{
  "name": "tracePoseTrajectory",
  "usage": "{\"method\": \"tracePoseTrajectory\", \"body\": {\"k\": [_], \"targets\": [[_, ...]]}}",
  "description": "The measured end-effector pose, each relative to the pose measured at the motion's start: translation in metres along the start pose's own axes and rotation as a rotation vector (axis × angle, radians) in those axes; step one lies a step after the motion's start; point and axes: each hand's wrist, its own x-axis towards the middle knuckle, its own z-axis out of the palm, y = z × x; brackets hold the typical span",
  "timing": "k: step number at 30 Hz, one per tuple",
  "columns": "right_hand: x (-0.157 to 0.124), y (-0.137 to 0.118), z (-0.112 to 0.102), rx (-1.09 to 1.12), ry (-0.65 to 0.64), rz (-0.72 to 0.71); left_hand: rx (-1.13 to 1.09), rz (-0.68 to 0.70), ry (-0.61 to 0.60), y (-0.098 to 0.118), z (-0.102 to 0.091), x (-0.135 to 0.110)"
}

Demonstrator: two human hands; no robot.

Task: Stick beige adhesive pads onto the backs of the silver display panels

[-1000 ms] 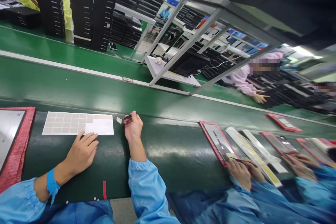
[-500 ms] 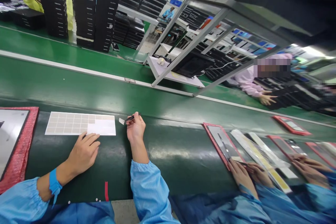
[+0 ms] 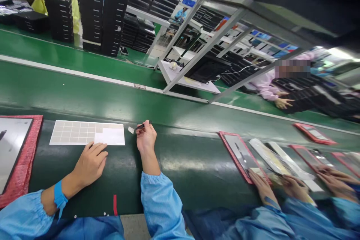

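My left hand point(image 3: 91, 162) lies flat, fingers stretched out, with its fingertips on the lower edge of a white sheet of greyish stickers point(image 3: 75, 132). Part of that sheet, at its lower right, has bare white backing. Between the pinched fingers of my right hand point(image 3: 146, 137) is a pair of dark tweezers point(image 3: 140, 127), pointing left. At the tweezers' tip hangs a small pale sticker point(image 3: 131, 130), just right of the sheet and apart from it. A blue band circles my left wrist.
A panel on red bubble wrap point(image 3: 32, 150) lies at the left. A red strip point(image 3: 115, 204) sits by the front edge. To the right, co-workers' hands point(image 3: 261, 183) work at another red-edged panel point(image 3: 236, 150). Across the green bench stand a metal frame point(image 3: 182, 73) and stacked black trays point(image 3: 90, 11).
My hands, the tweezers and the sticker have hardly moved. At the right, a co-worker's hand has moved right, away from the nearest red-edged panel.
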Motion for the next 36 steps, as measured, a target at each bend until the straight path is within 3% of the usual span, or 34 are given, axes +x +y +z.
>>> {"method": "tracePoseTrajectory", "body": {"k": [36], "targets": [[-0.0005,-0.0028,0.0036,-0.033,-0.007,-0.023,-0.010,-0.005,0.008,-0.0069,0.0014,0.0022]]}}
